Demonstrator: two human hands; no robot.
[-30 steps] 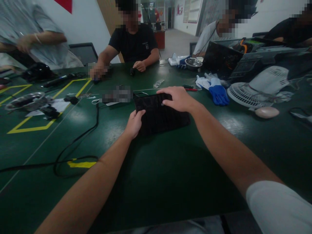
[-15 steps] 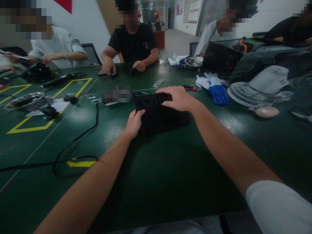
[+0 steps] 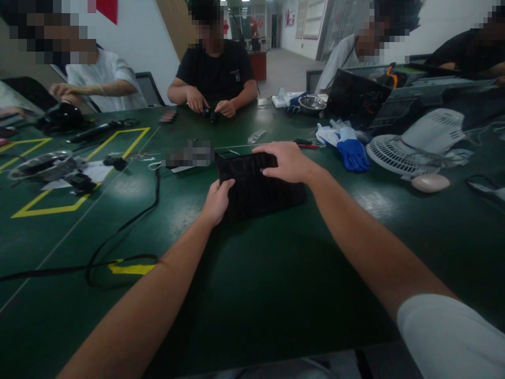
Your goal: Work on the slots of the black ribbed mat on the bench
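A flat, black, rectangular pouch [image 3: 264, 196] lies on the dark green table in front of me, with a small shiny stud near its far edge. My left hand [image 3: 219, 201] grips its left edge, thumb on top and the other fingers mostly out of sight at the side. Across the far right part, my right hand [image 3: 290, 160] holds the pouch, its fingers over the far edge and its thumb beside the stud. Dim light hides the pouch's finer details.
Blue-and-white gloves [image 3: 352, 150], a white fan part [image 3: 410, 142] and a metal bowl [image 3: 313, 103] are to the right. A black cable [image 3: 118, 230] loops at left, near yellow tape [image 3: 47, 212] and a round metal part [image 3: 41, 164]. A co-worker [image 3: 216, 73] sits opposite.
My hands and the pouch have hardly moved. The co-worker opposite has brought one hand over beside the other, leaving a small reddish item on the table. The person at far left has shifted.
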